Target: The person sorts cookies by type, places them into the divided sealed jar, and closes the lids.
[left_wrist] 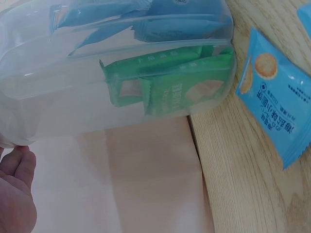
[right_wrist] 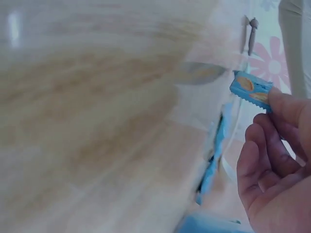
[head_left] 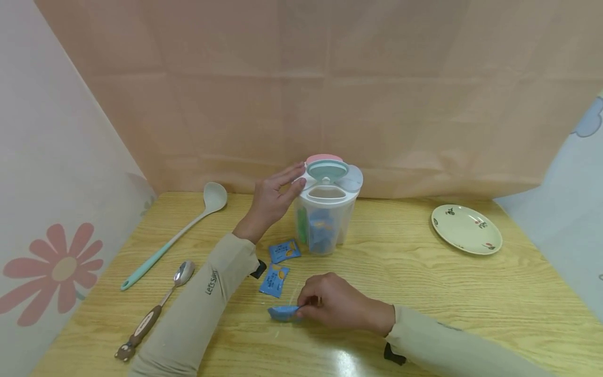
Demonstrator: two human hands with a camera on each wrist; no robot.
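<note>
The wooden table (head_left: 471,293) carries everything in play, and the largest thing standing on it is a clear plastic container (head_left: 325,220) near the back edge, its compartments already holding blue and green snack packets (left_wrist: 180,90) and its teal flip lid (head_left: 327,170) raised so that one opening is exposed. The person's left hand (head_left: 273,196) rests against the container's upper left side with fingers nearly straight and relaxed, steadying it rather than gripping. To the right lies a pale plate (head_left: 466,229) with small floral marks; to the left lie a long mint ladle (head_left: 174,238) and a metal spoon (head_left: 155,309) with a brown bear handle. In front of the container two loose blue packets (head_left: 280,266) lie flat on the wood, just beside each other. Nearest the camera, the right hand (head_left: 336,303) is curled, pinching a third blue packet (head_left: 284,312) low at the table surface; the right wrist view shows its crimped end held between the fingertips (right_wrist: 282,104). The step in hand appears to be picking up a packet for loading into the container. The next move would likely call for lifting it clear, carrying it up to the open compartment, and tilting it to slip in endwise while the left hand braces the container.
</note>
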